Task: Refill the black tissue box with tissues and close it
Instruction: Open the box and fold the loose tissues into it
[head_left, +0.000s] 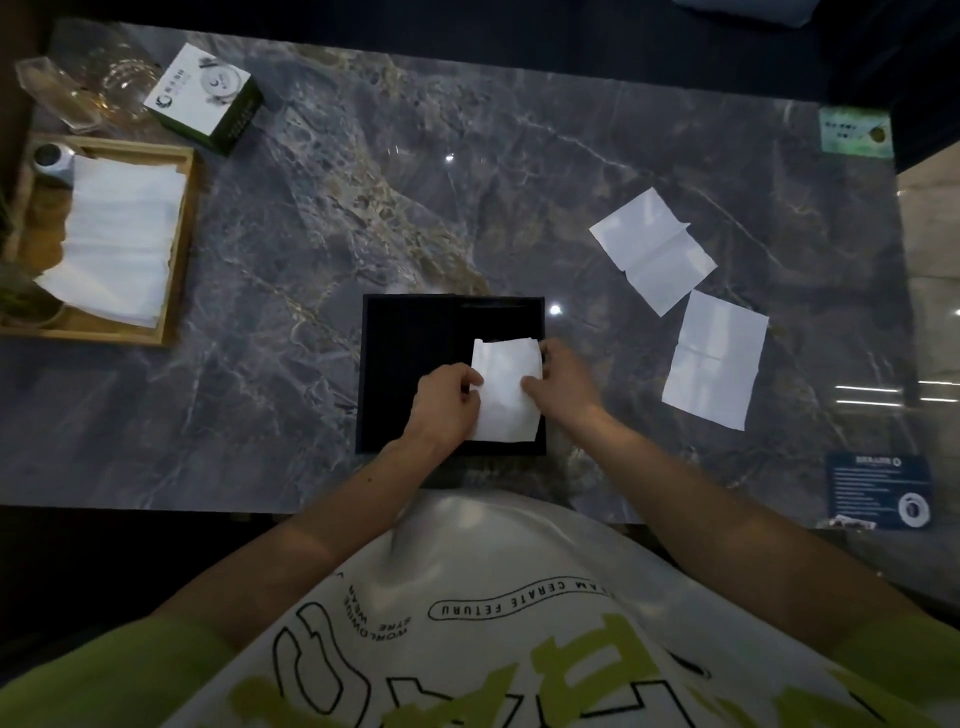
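The black tissue box lies open on the marble table near the front edge, its dark inside facing up. A folded white tissue rests over its right half. My left hand pinches the tissue's left edge. My right hand holds its right edge, fingers on the paper. Two more white tissues lie flat on the table to the right, one farther back and one nearer. Whether other tissues lie under the held one is hidden.
A wooden tray at the left holds a stack of white tissues. Behind it stand a white and green carton and clear glassware. A dark card lies at the front right, a green label at the back right.
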